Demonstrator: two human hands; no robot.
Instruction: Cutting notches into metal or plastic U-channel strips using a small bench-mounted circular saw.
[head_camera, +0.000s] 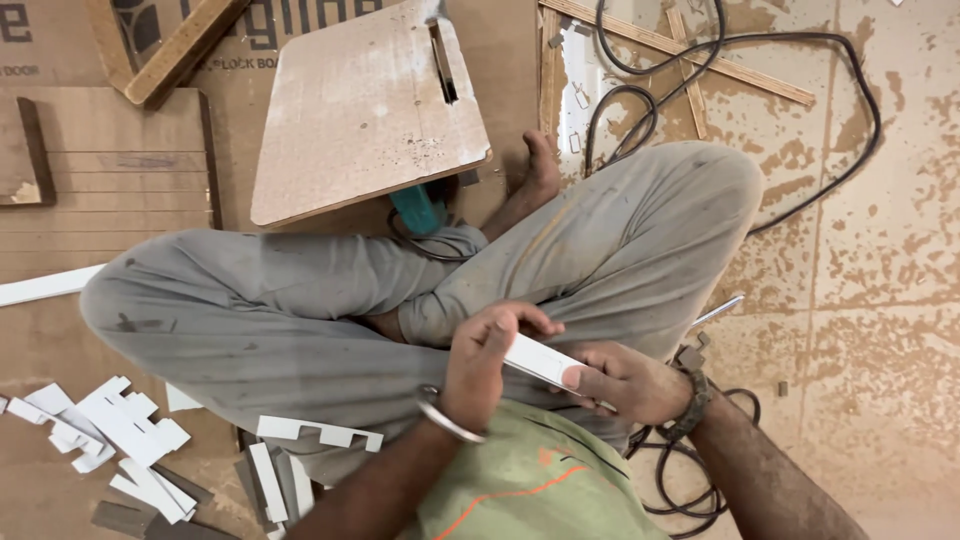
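Observation:
I sit cross-legged on the floor in grey trousers. Both hands meet over my lap on a thin white strip (538, 359). My left hand (482, 368), with a metal bangle on the wrist, wraps around the strip's left end. My right hand (628, 380), with a dark beaded band on the wrist, pinches the strip's right part between thumb and fingers. The strip lies tilted, higher at the left.
A wooden board (360, 110) with a slot sits ahead of my knees over a teal power tool (415, 208). Black cables (800, 60) loop at the right. Several white notched cut pieces (120, 425) lie at the lower left on cardboard sheets (110, 170).

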